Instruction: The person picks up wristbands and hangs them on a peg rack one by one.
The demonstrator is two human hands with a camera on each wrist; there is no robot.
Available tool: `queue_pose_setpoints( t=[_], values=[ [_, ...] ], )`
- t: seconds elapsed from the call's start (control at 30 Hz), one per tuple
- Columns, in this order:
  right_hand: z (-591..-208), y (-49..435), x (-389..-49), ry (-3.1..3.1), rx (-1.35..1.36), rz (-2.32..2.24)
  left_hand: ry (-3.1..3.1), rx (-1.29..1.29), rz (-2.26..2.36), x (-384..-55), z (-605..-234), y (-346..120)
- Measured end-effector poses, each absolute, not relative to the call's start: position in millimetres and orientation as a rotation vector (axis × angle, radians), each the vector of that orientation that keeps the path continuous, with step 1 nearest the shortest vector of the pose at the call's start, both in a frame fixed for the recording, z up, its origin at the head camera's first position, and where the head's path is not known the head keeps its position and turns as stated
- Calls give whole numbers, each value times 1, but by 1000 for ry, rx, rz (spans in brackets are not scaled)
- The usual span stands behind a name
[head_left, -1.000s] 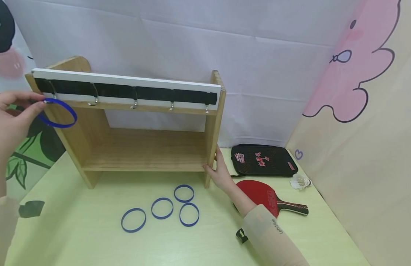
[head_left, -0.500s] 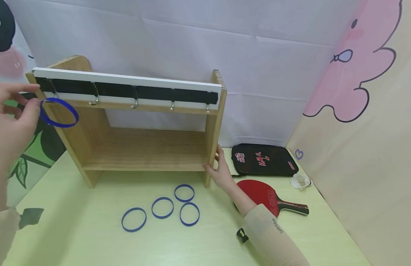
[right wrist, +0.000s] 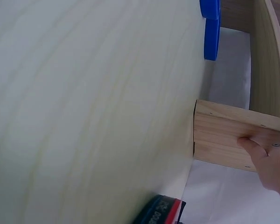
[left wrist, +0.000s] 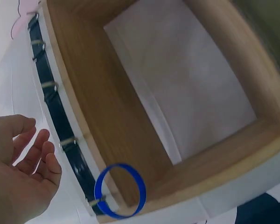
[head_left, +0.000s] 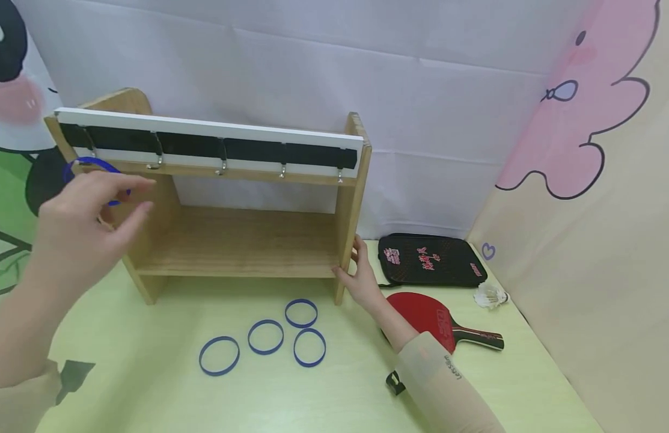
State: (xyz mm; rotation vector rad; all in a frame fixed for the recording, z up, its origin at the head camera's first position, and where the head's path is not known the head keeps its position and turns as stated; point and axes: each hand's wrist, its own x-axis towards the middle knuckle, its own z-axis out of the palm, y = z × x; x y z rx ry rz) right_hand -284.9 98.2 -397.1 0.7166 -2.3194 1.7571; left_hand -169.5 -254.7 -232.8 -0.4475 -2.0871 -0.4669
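Observation:
A blue ring hangs from the end hook of the hook strip on a small wooden shelf. My left hand holds nothing; its fingers are loosely bent in front of the shelf's left end, partly covering that ring in the head view. In the left wrist view the hand and the ring are clearly apart. My right hand grips the shelf's right side panel, with the thumb on its front edge. Several more blue rings lie flat on the table before the shelf.
Several metal hooks line the black strip. On the right lie a red table tennis bat, a black case and a shuttlecock. A small black object sits by the right sleeve. Cloth walls stand behind and beside the table.
My left hand has let go of the blue ring, which stays on the leftmost hook, and has moved right and slightly down. My right hand keeps its place on the shelf.

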Motion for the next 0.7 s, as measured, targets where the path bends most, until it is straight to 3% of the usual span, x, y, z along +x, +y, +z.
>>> queue_pose_setpoints(
  t=[0.7],
  values=[
    [-398,100,-286,-2330,741,1744,-2481,-828,-545,-180,-337,-215]
  ],
)
